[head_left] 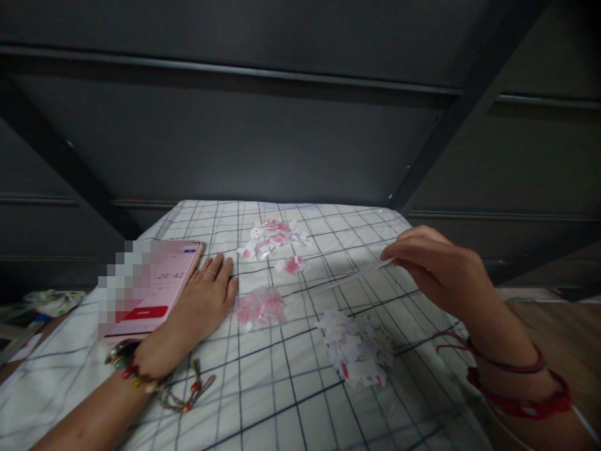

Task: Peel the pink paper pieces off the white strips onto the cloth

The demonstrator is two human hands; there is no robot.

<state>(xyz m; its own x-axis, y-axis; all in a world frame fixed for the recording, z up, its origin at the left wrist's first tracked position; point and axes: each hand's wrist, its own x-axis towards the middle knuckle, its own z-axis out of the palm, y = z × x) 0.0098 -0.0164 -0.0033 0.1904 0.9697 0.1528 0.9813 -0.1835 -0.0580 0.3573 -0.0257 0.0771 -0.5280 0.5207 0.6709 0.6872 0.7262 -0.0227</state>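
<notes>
One phone [164, 294] lay on the checked cloth [277, 407]. The left hand [206, 300] rested flat and loose at the phone's right edge. Well right of the phone, the right hand [434, 260] pinched one clear strip [354, 275] slanting back toward it. Four piles of paper scraps [277, 237] lay right of the phone, between the hands, the mostly white one [354, 351] farthest from it.

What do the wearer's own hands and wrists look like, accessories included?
The left hand has a thin, pale ring and a multicoloured beaded bracelet with trailing cord ends. The right hand has a thin dark red cord and a thicker red band at the wrist. No sleeve shows on either arm.
</notes>
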